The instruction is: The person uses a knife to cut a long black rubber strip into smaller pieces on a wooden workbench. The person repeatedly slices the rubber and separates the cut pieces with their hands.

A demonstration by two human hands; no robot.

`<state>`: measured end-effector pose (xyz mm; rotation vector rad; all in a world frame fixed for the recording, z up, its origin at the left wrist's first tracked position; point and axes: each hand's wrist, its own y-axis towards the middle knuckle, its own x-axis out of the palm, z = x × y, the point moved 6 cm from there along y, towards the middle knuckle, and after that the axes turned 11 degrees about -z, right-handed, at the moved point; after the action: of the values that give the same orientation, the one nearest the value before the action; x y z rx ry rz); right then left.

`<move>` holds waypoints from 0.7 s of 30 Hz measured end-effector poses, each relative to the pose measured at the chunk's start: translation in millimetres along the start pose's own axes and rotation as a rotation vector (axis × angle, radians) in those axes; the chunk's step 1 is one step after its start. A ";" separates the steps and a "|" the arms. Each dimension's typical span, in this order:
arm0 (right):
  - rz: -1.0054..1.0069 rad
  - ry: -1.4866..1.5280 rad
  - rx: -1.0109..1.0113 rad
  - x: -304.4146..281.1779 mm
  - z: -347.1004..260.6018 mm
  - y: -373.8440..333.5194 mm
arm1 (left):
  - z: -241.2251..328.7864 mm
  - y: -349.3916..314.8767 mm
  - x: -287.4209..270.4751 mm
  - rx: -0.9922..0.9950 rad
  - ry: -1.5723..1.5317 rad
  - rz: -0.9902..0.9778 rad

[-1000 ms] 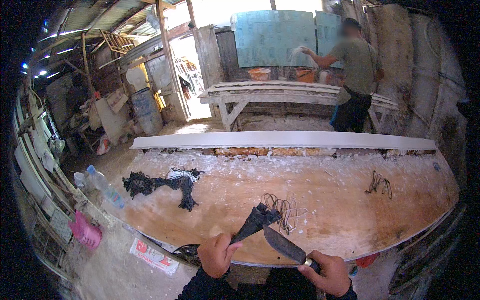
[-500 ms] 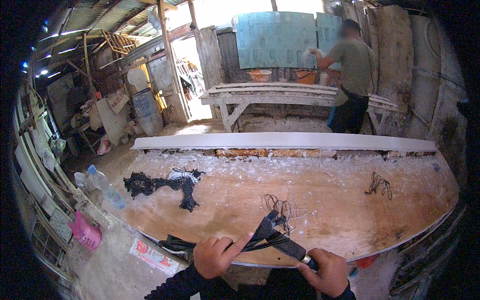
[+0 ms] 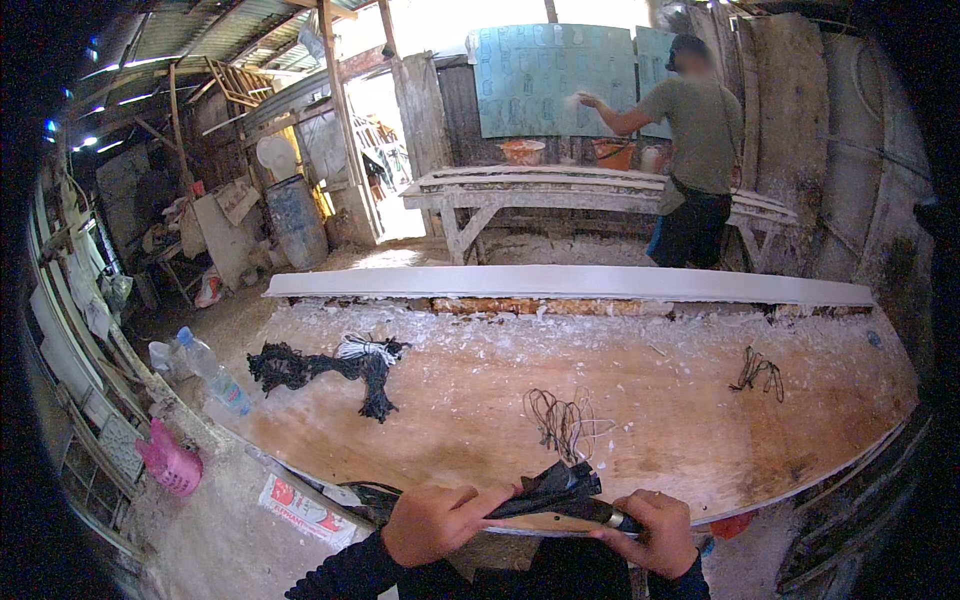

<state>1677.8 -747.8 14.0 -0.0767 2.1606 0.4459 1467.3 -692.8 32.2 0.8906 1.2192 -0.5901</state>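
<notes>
At the near edge of the wooden table (image 3: 680, 430), my left hand (image 3: 435, 526) is closed on a bundle of thin black strips (image 3: 372, 490) that trail out to its left. Its index finger lies along a folded dark piece (image 3: 562, 484). My right hand (image 3: 660, 535) grips the dark handle of a knife-like tool (image 3: 618, 517) with a metal collar; its broad dark blade points left, pressed close to the strips and partly hidden by them. Just beyond lies a loose coil of thin black and pale cord (image 3: 565, 422).
Black cord bundles (image 3: 375, 385) with a white tie lie at left, beside a plastic bottle (image 3: 212, 370). A smaller cord loop (image 3: 758, 375) rests at right. A white ledge (image 3: 570, 284) runs along the far edge. A person (image 3: 692, 130) stands by a white bench (image 3: 560, 188).
The blade has turned from standing up and angled away to lying low and nearly level against the strips. My left hand has shifted slightly right. The person behind has turned and stretched an arm leftward.
</notes>
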 end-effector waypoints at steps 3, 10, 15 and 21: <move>0.037 0.064 0.045 2.4 3.6 -1.4 | 5.4 1.3 4.9 0.059 0.126 -0.060; 0.013 0.043 0.132 9.3 -0.7 0.4 | 22.1 5.9 16.6 0.150 0.155 -0.054; -0.009 0.020 0.199 7.1 13.3 -6.1 | 20.0 3.6 12.2 0.095 0.127 0.004; 0.511 0.141 0.388 -17.7 71.2 -18.8 | 8.6 -11.6 25.6 0.167 0.076 -0.104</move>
<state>1747.5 -742.9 -15.0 0.6901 2.3592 0.3010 1469.5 -704.5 5.2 1.0009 1.3044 -0.7562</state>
